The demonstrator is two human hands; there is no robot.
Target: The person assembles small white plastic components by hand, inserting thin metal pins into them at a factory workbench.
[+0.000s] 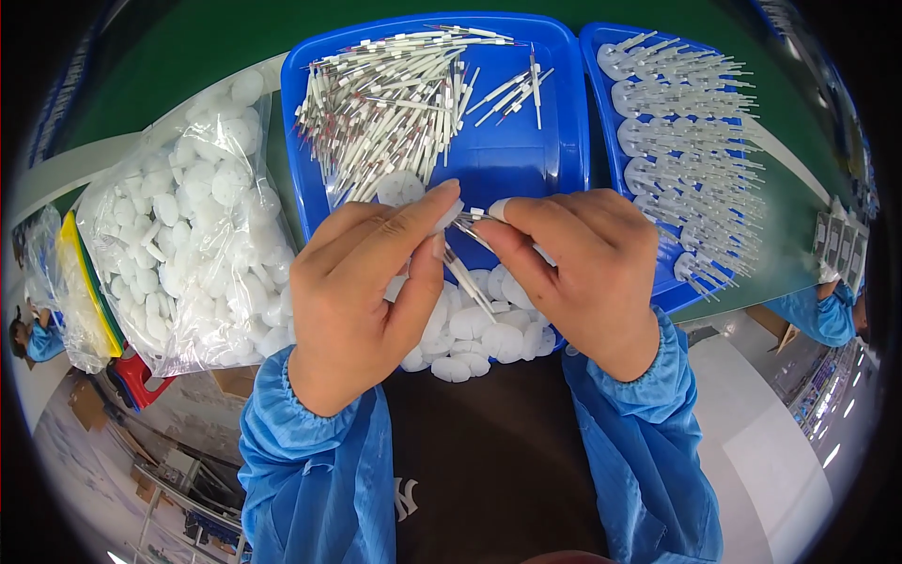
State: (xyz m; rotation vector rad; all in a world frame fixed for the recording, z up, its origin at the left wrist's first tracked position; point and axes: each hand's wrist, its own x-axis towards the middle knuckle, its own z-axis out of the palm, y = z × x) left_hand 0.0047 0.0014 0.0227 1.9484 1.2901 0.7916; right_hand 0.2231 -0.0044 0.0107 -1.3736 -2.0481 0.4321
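My left hand (352, 287) pinches a small white plastic disc (447, 218) between thumb and forefinger. Close on its right, my right hand (587, 268) grips a thin white stick (476, 217) with thumb and forefinger; its end meets the disc or lies right at it. A few more thin sticks (467, 284) slant down between the hands; which hand holds them I cannot tell. Below the fingers lies a heap of loose white discs (503, 336) at the near side of the blue tray (512, 155). Many thin sticks (381, 108) with dark and reddish ends are piled in that tray.
To the left stands a clear plastic bag (178, 226) full of white discs. A second blue tray (669, 246) on the right carries rows of discs with sticks attached (691, 141). Beyond the bag are a yellow-edged item (89, 273) and a red handle (141, 381). Other people in blue sit at the edges.
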